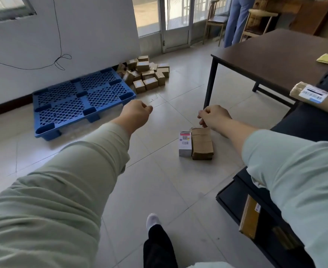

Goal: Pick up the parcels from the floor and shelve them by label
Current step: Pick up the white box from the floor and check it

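Two parcels lie side by side on the tiled floor ahead of me: a small white box (185, 144) with a barcode label and a brown cardboard box (201, 144) to its right. My right hand (213, 116) hovers just above the far end of the brown box, fingers curled, holding nothing. My left hand (135, 113) is out in front over bare floor, fist loosely closed and empty. A heap of several small brown parcels (146, 73) sits by the wall further off. The dark shelf unit (234, 206) at my right holds a labelled parcel (311, 92) on top.
A blue plastic pallet (82, 102) lies against the white wall at left. A dark table (271, 55) stands at right with a yellow packet (327, 58) on it. Wooden chairs and a standing person's legs (234, 22) are by the glass doors. My foot (152, 220) is below.
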